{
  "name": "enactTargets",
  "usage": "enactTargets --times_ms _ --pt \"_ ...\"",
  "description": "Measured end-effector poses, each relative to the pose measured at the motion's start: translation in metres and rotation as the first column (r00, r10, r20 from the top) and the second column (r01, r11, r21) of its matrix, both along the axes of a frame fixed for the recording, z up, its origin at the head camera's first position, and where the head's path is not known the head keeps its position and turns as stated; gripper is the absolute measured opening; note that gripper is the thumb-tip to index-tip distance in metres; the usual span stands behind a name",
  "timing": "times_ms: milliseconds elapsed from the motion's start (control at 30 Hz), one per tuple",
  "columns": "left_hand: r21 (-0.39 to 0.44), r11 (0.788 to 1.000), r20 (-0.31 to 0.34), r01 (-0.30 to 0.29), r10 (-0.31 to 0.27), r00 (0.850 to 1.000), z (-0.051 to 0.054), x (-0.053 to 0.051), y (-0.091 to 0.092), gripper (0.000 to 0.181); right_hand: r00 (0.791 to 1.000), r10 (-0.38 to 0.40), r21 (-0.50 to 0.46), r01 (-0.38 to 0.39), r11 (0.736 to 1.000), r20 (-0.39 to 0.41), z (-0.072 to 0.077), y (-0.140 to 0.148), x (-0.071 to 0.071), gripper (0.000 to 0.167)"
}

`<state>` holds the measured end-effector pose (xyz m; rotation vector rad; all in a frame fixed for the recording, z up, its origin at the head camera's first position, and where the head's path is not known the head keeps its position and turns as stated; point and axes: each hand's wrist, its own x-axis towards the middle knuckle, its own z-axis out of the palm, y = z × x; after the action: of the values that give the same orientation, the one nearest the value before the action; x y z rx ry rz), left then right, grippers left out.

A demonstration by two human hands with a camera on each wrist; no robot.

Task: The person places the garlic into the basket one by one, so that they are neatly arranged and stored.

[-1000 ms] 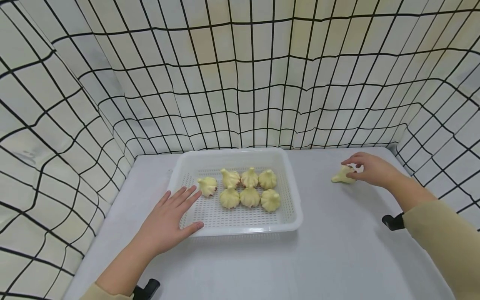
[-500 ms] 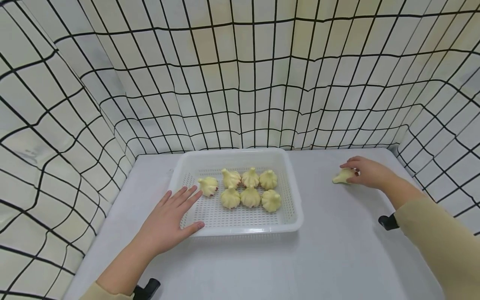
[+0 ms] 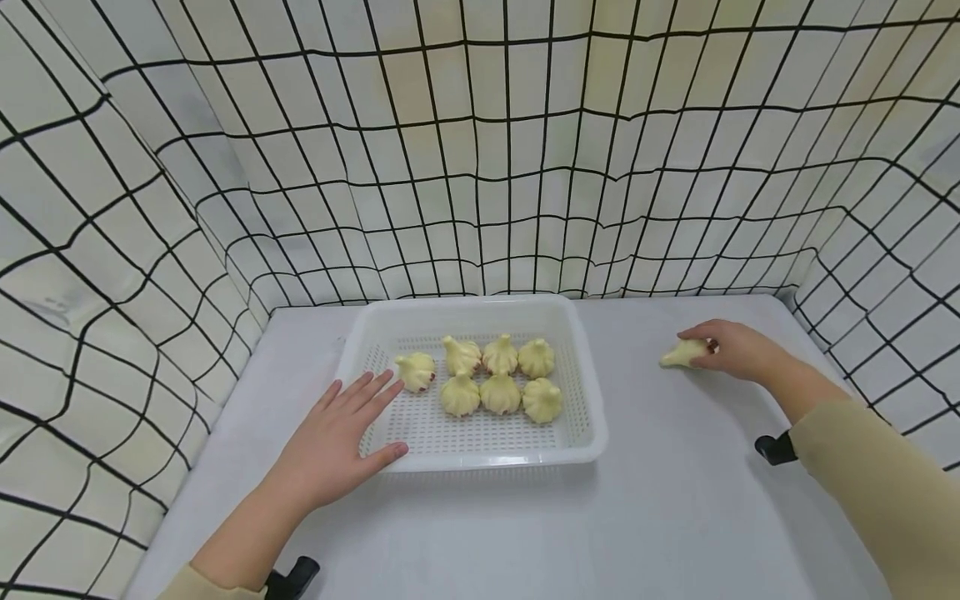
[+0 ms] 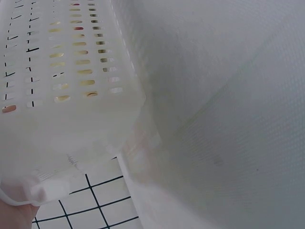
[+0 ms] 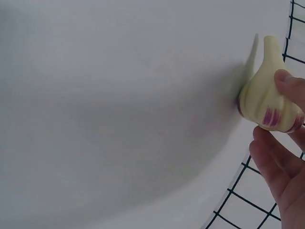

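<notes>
My right hand pinches a pale garlic bulb at the right of the table, its stem pointing left. In the right wrist view the thumb lies on this purple-streaked garlic bulb, with other fingers below it. My left hand lies with spread, straight fingers over the left end of a white perforated basket. Several garlic bulbs rest inside, most in two rows, with one apart at the left near my fingertips. In the left wrist view the basket's wall hides most of the hand.
A white cloth-like surface covers the table. Black netting over pale walls rises behind the table and along both sides. Black wrist mounts sit under the forearms.
My right fingers have closed in around the garlic bulb, which has shifted very slightly to the left. The left hand and the basket stay where they were.
</notes>
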<state>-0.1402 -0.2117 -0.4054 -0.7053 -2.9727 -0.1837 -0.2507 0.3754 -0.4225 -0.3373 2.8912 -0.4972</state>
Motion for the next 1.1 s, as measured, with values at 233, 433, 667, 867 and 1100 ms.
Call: enactTargets --times_ms 233,433,667,867,1100 --pt "0.007 1.0 0.002 0.004 -0.004 1.0 0.003 0.0 0.0 0.084 0.999 -0.005 -0.086 0.008 0.996 0.036 0.001 -0.011 0.008 0.056" --pt "0.01 1.0 -0.003 0.006 -0.006 1.0 0.004 0.0 0.0 0.083 0.997 -0.02 -0.162 0.033 0.986 0.079 -0.001 -0.016 0.01 0.061" --pt "0.015 1.0 0.006 0.005 -0.006 1.0 0.005 0.0 0.001 0.081 0.982 -0.024 -0.22 0.066 0.973 0.189 -0.002 -0.019 0.012 0.068" --pt "0.01 1.0 0.007 0.005 -0.005 1.0 0.005 0.001 0.001 0.081 0.972 -0.002 -0.278 0.069 0.958 0.233 -0.005 -0.011 0.015 0.068" --pt "0.008 1.0 0.001 0.008 -0.008 1.0 0.003 0.001 0.001 0.082 0.98 -0.005 -0.229 0.052 0.972 0.201 -0.01 -0.003 0.021 0.07"
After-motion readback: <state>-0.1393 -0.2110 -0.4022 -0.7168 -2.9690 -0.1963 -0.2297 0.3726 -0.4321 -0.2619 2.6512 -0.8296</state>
